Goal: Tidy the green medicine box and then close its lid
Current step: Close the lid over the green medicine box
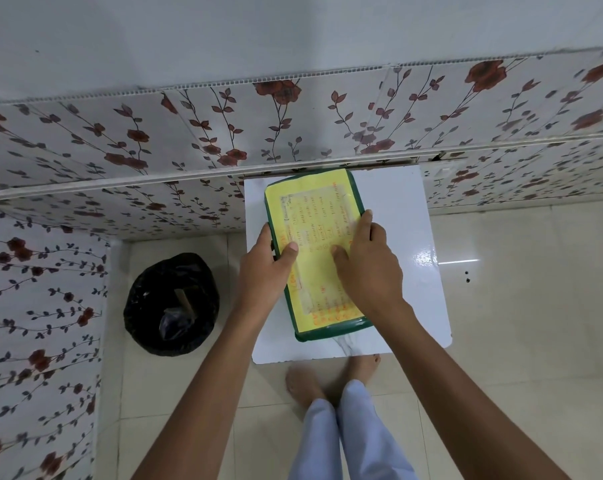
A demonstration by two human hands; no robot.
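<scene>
The green medicine box lies on a small white table, its lid down and covered by a yellow sheet with orange handwriting. My left hand grips the box's left edge, thumb on top of the lid. My right hand lies flat on the lid's right half, fingers curled over the right rim. The box's contents are hidden under the lid.
A bin lined with a black bag stands on the tiled floor left of the table. Floral-patterned walls rise behind and to the left. My bare feet stand just in front of the table's near edge.
</scene>
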